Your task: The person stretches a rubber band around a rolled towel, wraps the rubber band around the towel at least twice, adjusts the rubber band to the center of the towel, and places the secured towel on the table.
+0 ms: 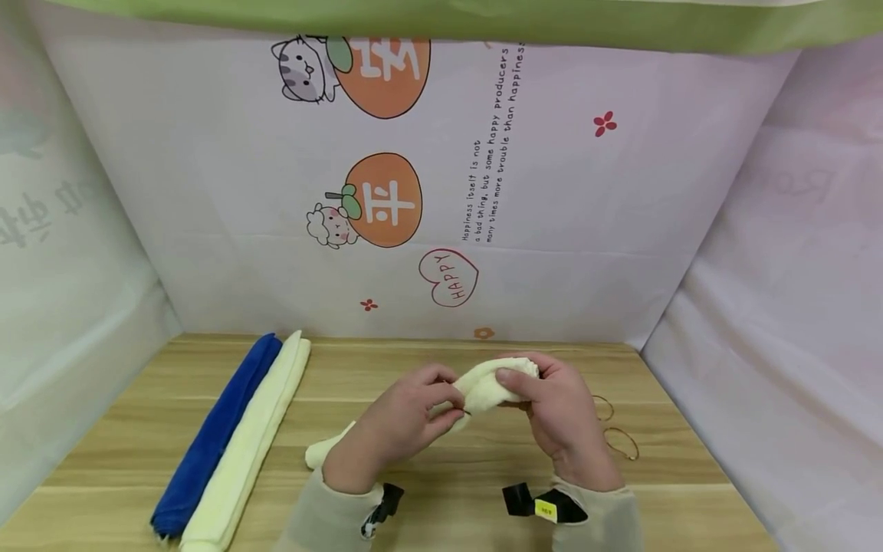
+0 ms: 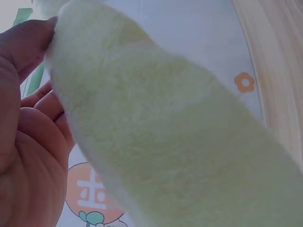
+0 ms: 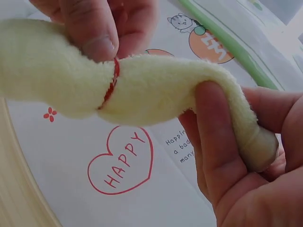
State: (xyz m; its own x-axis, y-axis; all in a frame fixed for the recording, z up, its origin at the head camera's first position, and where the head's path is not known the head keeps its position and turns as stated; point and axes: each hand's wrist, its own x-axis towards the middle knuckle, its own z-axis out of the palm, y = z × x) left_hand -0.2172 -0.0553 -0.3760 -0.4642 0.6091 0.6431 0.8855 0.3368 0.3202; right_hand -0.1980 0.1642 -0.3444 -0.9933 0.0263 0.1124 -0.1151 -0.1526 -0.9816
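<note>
Both hands hold a rolled pale yellow towel [image 1: 486,387] above the table. A thin red band [image 3: 111,85] circles the towel partway along. My left hand [image 1: 407,414] pinches at this band and the towel's edge, its thumb tip against the band in the right wrist view. My right hand [image 1: 566,410] grips the towel nearer its other end, which bends over between thumb and fingers [image 3: 213,127]. The left wrist view shows mostly the towel's fuzzy side [image 2: 156,118], and the band cannot be made out there.
On the wooden table [image 1: 372,376], a rolled blue towel [image 1: 214,441] lies beside a longer pale yellow one [image 1: 251,445] at the left. Another pale roll [image 1: 320,451] is partly hidden behind the left forearm. Two thin loops [image 1: 623,443] lie right of the right hand. Printed cloth walls [image 1: 552,192] surround the table.
</note>
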